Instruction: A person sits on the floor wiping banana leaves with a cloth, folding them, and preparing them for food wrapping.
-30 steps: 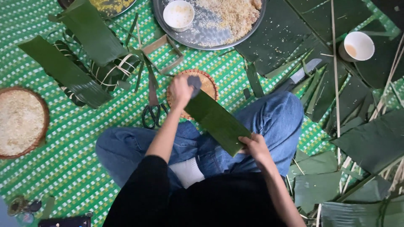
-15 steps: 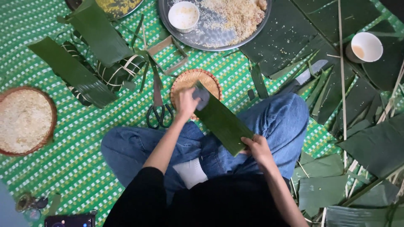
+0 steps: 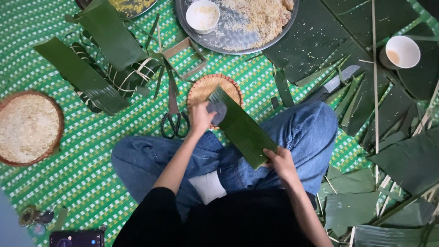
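Head cam: I'm looking straight down at my lap, cross-legged on a green woven mat (image 3: 91, 155).
Leaf: one long banana leaf strip (image 3: 242, 128) lies across my knees, running from 11 o'clock down to 5 o'clock, far end over the small woven basket (image 3: 206, 89).
Left hand: left hand (image 3: 201, 116) is curled shut around a grey cloth (image 3: 217, 112), pressed flat on the leaf's upper end.
Right hand: right hand (image 3: 281, 162) pinches the leaf's near end at 5 o'clock, fingers mostly closed, thumb on top.
Risk 1: I'd say pressing too hard along the grain could split the leaf, it's only held at one end.
Risk 2: if my right-hand pinch loosens, the leaf probably slides off my knee onto the mat.
Risk 3: scissors (image 3: 173, 121) sit just beside my left wrist at 9 o'clock, easy to bump.
Nearby: metal tray (image 3: 192, 39) with rice at 12 o'clock, tied leaf bundle (image 3: 132, 71) at 10 o'clock, loose leaf pieces (image 3: 402, 155) at 3 o'clock.
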